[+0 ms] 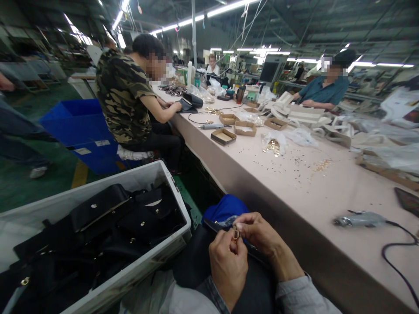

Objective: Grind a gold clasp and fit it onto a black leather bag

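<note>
Over my lap, my left hand (228, 266) and my right hand (257, 231) meet at the fingertips. Pinched between them is a small gold-coloured metal clasp (236, 234), partly covered by the fingers. Beneath my hands a black leather bag (193, 261) lies across my lap, with something bright blue (225, 209) at its far side. To my left stands a white plastic crate (181, 205) holding several black bags (98, 209) with gold fittings.
The long covered table (248, 187) on my right bears a grey electric screwdriver (360, 219), its cable, scattered small screws (296, 168), cardboard trays (223, 136) and a bag of gold parts (273, 147). A co-worker in camouflage (124, 96) sits beyond the crate, by a blue bin (75, 126).
</note>
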{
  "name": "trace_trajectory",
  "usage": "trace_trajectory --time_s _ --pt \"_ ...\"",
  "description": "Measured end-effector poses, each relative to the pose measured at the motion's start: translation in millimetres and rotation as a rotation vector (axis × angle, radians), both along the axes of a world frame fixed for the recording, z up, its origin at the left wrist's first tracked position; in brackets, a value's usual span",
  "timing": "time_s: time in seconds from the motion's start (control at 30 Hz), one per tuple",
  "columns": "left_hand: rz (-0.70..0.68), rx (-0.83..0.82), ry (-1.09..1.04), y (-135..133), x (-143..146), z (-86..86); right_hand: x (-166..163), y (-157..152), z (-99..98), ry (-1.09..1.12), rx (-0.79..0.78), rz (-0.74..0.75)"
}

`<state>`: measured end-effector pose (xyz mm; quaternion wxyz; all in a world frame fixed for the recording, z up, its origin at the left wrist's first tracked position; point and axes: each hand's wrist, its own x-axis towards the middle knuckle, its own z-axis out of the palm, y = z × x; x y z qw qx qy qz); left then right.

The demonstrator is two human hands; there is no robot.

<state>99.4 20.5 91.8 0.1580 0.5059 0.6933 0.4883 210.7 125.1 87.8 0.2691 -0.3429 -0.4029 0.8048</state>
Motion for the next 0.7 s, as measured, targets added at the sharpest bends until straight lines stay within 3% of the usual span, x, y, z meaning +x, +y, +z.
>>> trace_trajectory --time_s 0.7 --pt "0.011 0.015 0.016 1.2 -0.9 -6.5 -1.7 -1.2 -4.4 -0.024 -0.028 -0.027"
